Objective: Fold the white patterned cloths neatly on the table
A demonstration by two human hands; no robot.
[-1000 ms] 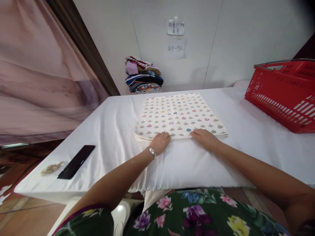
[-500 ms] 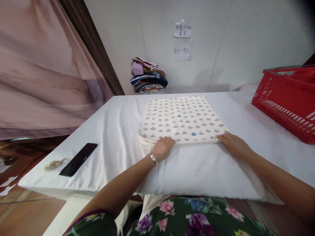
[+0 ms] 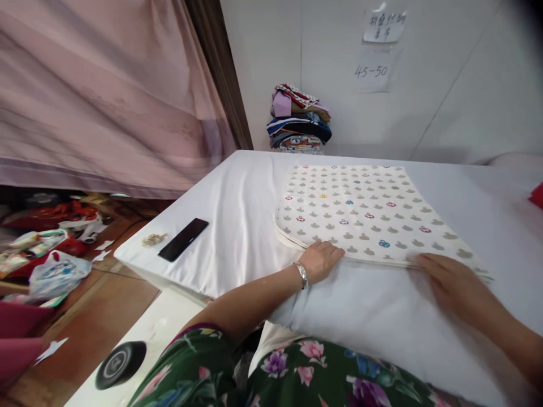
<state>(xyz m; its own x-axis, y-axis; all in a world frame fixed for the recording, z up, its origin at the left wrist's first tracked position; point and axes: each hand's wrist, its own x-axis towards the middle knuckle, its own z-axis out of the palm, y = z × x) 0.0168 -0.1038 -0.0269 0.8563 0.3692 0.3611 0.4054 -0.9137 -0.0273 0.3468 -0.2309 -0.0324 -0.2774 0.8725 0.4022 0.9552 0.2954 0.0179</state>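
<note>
A folded cream cloth [image 3: 356, 212], printed with grey, red and blue duck-like shapes, lies flat on the white-covered table [image 3: 237, 226]. My left hand [image 3: 320, 261], with a silver bracelet at the wrist, has its fingers curled over the near edge of the cloth, left of the middle. Along that same edge, farther right, my right hand [image 3: 452, 280] touches the cloth with its fingertips. Motion smears its fingers, so their grip is unclear. Several layers show at the cloth's rounded near-left corner.
A black phone [image 3: 183, 240] and a small beige tangle [image 3: 154, 239] lie on the table's left side. At the back, a pile of folded fabrics [image 3: 300, 121] stands by the wall. Part of a red basket [image 3: 537, 195] shows at right. A pink curtain [image 3: 106, 96] hangs left.
The view has turned left, so everything appears farther right and most of the basket is out of frame. My right hand has slid left along the cloth's edge, away from its right corner.
</note>
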